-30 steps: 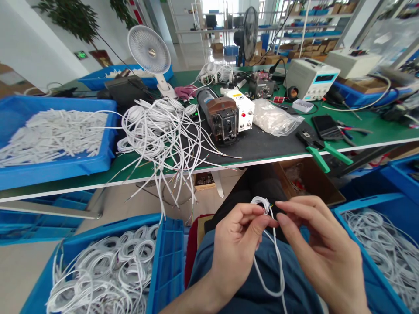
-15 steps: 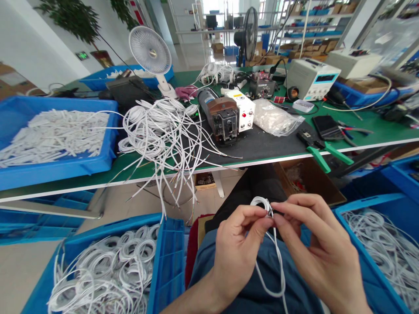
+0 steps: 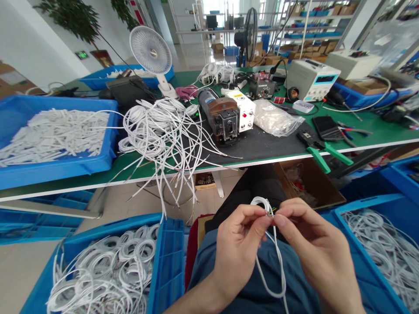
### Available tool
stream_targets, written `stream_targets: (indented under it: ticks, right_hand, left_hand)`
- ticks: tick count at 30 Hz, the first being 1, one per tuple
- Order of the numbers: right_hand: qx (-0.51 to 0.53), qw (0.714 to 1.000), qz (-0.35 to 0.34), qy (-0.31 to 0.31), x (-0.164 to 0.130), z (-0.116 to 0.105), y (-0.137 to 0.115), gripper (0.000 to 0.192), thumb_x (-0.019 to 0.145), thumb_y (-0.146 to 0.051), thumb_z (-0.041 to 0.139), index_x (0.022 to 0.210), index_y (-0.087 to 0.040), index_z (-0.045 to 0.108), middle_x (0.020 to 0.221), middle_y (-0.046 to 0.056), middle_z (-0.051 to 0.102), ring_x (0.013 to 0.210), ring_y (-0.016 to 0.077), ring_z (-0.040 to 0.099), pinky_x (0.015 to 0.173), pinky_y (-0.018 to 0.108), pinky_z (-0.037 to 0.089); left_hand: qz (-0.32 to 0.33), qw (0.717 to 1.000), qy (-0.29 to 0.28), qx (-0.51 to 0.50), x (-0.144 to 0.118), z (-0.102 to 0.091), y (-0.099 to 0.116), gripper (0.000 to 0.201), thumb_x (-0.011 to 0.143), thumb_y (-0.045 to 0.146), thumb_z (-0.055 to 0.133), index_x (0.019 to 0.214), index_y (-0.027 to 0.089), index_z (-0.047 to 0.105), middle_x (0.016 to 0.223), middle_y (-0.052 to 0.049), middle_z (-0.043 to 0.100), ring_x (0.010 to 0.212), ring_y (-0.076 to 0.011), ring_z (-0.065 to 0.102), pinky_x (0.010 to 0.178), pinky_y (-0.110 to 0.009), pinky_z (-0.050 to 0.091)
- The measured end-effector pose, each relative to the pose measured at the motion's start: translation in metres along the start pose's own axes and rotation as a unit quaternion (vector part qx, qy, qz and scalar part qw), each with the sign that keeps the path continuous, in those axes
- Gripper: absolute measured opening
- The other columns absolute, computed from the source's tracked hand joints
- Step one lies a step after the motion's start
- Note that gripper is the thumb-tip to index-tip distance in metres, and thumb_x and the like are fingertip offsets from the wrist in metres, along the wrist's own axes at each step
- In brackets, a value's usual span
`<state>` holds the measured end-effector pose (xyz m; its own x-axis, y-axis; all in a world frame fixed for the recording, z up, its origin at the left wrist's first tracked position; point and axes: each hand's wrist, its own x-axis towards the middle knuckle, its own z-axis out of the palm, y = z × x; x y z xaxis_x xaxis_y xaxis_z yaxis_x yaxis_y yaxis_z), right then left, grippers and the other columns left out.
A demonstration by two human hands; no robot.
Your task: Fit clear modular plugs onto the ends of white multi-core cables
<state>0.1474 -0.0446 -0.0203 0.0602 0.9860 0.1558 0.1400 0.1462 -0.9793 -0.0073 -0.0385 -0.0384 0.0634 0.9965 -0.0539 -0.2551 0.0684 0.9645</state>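
Above my lap, my left hand (image 3: 240, 240) pinches a white cable (image 3: 279, 261) close to its end. Thin coloured wires (image 3: 271, 212) stick out of that end between my two hands. My right hand (image 3: 314, 244) is closed too, thumb and forefinger pressed together on the wire tips. A small coil of the cable shows just behind my left fingertips, and a loop hangs down over my blue clothing. The exact grip on each single wire is too small to make out.
Blue crates of coiled white cable stand at left (image 3: 170, 261) and right (image 3: 363, 253). On the green bench lie a cable heap (image 3: 157, 126), a brown-topped machine (image 3: 222, 115), a plastic bag (image 3: 276, 117) and a green-handled crimping tool (image 3: 319, 159). An open cardboard box (image 3: 314, 183) sits below.
My right hand has shifted slightly and its fingers have curled in more. The coloured wires now show between my fingertips. My left hand has hardly moved.
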Motion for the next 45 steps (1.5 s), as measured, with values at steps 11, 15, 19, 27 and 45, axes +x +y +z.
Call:
stream_targets:
  ticks: [11, 15, 19, 27, 45]
  right_hand:
    - [0.012, 0.999, 0.026, -0.027, 0.001, 0.000, 0.000, 0.002, 0.104, -0.032, 0.075, 0.105, -0.032, 0.073, 0.106, -0.002, 0.066, 0.092, 0.0126, 0.065, 0.076, 0.015, 0.055]
    - [-0.015, 1.000, 0.016, -0.007, 0.001, 0.001, -0.001, 0.005, 0.105, -0.031, 0.074, 0.101, -0.030, 0.072, 0.102, -0.002, 0.066, 0.090, 0.0127, 0.064, 0.075, 0.017, 0.053]
    - [-0.019, 1.000, 0.011, 0.011, -0.001, 0.002, 0.001, 0.006, 0.105, -0.030, 0.073, 0.100, -0.029, 0.072, 0.102, -0.002, 0.065, 0.091, 0.0130, 0.063, 0.075, 0.019, 0.052]
    - [-0.065, 0.997, -0.031, 0.026, -0.003, 0.004, 0.000, 0.010, 0.105, -0.023, 0.072, 0.096, -0.028, 0.070, 0.097, -0.001, 0.064, 0.086, 0.0147, 0.060, 0.070, 0.025, 0.047]
    - [-0.051, 0.995, -0.074, 0.039, -0.013, 0.012, 0.013, 0.014, 0.104, -0.017, 0.069, 0.092, -0.025, 0.066, 0.091, 0.001, 0.062, 0.082, 0.0165, 0.060, 0.069, 0.027, 0.047]
  left_hand:
    - [0.024, 0.999, -0.020, -0.025, 0.004, -0.002, 0.001, 0.007, 0.100, 0.026, 0.080, 0.098, 0.019, 0.079, 0.094, -0.002, 0.072, 0.083, -0.0147, 0.067, 0.076, -0.025, 0.055]
    - [0.037, 0.999, -0.018, 0.006, 0.004, -0.003, 0.003, 0.007, 0.101, 0.025, 0.079, 0.096, 0.019, 0.079, 0.094, -0.002, 0.072, 0.086, -0.0156, 0.068, 0.078, -0.025, 0.055]
    - [0.046, 0.999, -0.016, 0.024, 0.003, -0.004, 0.002, 0.005, 0.102, 0.024, 0.077, 0.098, 0.020, 0.078, 0.096, -0.002, 0.073, 0.088, -0.0151, 0.069, 0.080, -0.024, 0.055]
    - [0.008, 1.000, -0.021, 0.013, 0.004, -0.002, 0.002, 0.013, 0.104, 0.030, 0.075, 0.100, 0.018, 0.077, 0.095, -0.002, 0.072, 0.083, -0.0137, 0.064, 0.076, -0.023, 0.051]
    - [-0.056, 0.981, -0.033, -0.183, 0.000, 0.003, -0.003, 0.009, 0.101, 0.025, 0.081, 0.099, 0.016, 0.078, 0.092, 0.000, 0.070, 0.084, -0.0102, 0.058, 0.082, -0.021, 0.048]
